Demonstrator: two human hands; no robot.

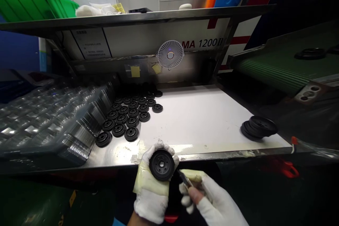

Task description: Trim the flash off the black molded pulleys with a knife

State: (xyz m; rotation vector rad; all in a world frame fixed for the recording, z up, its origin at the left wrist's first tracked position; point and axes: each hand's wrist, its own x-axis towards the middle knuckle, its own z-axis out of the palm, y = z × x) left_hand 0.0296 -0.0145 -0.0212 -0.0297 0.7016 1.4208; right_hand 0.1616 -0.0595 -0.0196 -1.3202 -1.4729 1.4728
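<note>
One black wheel (161,170) is sitting in my gloved left hand (153,183), just off the near edge of the bench (119,155). My left grip is wrapping its rim from beneath, likely so the hub face is lying open to view. At 4 o'clock from it, my right hand (205,190) is gripping a slim tool (186,180), its tip pointing just beside the rim; my bare thumb is pressing along it, presumably for finer control. At 11 o'clock, more wheels (132,112) are lying in rows, probably for easy counting. At 10 o'clock, clear trays (87,123) are standing stacked; at 2 o'clock, black parts (262,126) are leaning together on the white sheet (190,120), seemingly within right-hand reach.
</note>
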